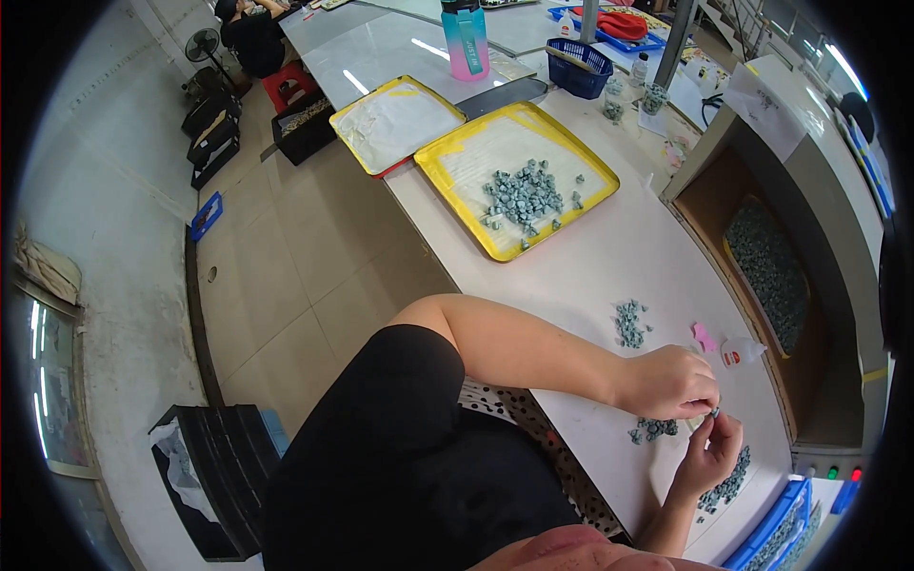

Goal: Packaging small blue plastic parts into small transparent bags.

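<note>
My left hand (671, 383) and my right hand (712, 455) meet over the white table (571, 285), fingertips pinched together. Between them shows a small grey-green piece (714, 413), mostly covered by the fingers; its exact kind is too small to make out. Below my left hand lies a pile of similar pieces (655, 430), partly hidden. Another loose pile (728, 481) spreads beside my right hand. Farther off sits a smaller heap (629, 324). Close to my left hand are a pink scrap (703, 336) and a small white squeeze bottle (739, 353) with a red label.
A yellow-rimmed tray (476, 226) bears many grey-green pieces; a second tray (381, 124) adjoins it. An open-fronted housing (819, 190) borders the table's right side. Beyond stand a blue basket (579, 68) and a drinking bottle (465, 43). A blue bin (762, 523) is at lower right.
</note>
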Demonstrator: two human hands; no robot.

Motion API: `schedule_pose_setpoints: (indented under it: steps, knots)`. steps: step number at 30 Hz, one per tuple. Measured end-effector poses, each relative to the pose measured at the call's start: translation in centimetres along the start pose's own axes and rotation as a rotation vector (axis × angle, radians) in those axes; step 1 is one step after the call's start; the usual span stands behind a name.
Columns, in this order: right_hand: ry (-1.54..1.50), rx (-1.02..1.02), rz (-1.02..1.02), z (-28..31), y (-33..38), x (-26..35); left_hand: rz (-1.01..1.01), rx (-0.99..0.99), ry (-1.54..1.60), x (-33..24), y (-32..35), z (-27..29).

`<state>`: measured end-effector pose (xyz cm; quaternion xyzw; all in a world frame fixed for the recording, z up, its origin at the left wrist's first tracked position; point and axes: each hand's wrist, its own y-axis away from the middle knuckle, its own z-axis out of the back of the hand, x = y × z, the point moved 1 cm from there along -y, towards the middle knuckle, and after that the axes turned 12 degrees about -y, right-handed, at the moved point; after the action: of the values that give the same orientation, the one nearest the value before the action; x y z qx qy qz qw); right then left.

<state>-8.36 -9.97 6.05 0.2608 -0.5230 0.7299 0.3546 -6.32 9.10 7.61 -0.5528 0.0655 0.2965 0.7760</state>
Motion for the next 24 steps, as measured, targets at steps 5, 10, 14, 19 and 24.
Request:
schedule_pose_setpoints:
  steps: [5,10,14,19,24]
  knots:
    - [0.021,-0.016,0.014,-0.12,0.01,0.16,0.005,0.012,0.011,0.15,-0.08,-0.06]
    - [0.05,-0.021,0.053,-0.41,-0.13,0.4,0.032,0.002,-0.019,-0.08,0.17,0.08]
    - [0.09,-0.025,0.078,-0.26,-0.19,0.34,0.058,0.03,-0.062,-0.23,0.09,0.07]
    - [0.117,-0.022,0.093,-0.32,-0.24,0.29,0.06,0.045,-0.073,-0.17,0.18,-0.18]
    - [0.071,-0.073,0.062,-0.85,-0.26,0.6,0.054,0.035,-0.037,-0.05,0.37,-0.47]
